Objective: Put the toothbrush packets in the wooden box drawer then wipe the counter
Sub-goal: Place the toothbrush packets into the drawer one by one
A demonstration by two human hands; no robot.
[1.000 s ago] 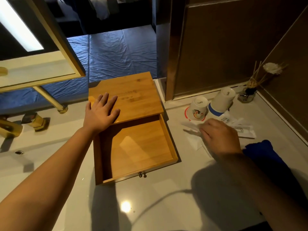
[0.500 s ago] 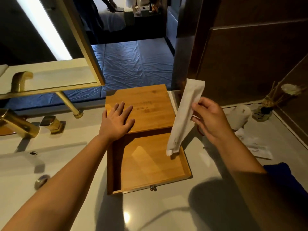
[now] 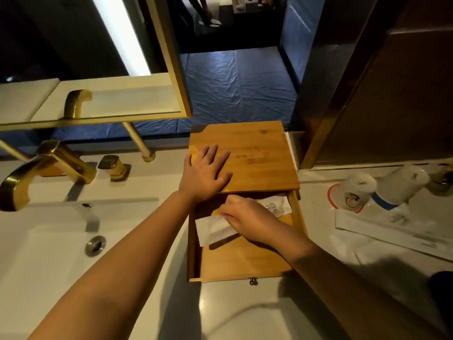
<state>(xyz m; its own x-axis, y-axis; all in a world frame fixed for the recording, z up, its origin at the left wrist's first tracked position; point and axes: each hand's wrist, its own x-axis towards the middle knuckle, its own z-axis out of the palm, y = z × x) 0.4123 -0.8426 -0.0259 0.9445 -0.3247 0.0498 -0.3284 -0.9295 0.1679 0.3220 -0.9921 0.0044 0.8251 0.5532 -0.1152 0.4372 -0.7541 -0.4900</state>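
The left hand (image 3: 207, 171) is laid flat, fingers spread, on the lid of the wooden box (image 3: 255, 158), grasping nothing. The drawer (image 3: 245, 263) is pulled out toward the viewer over the counter (image 3: 245, 312). The right hand (image 3: 247, 220) is lowered into the back of the drawer, its fingers closed on a white packet (image 3: 213, 230), which lies across the drawer's rear left part, its left end against the drawer's side wall. A printed white piece (image 3: 277, 206) is seen at the drawer's back right, just under the lid edge; whether it is part of the same packet cannot be told. More packets (image 3: 392, 228) are left on the counter to the right of the box, just in front of 2 upturned cups (image 3: 353, 196). A gold tap (image 3: 46, 168) and the sink (image 3: 36, 241) are seen to the left.
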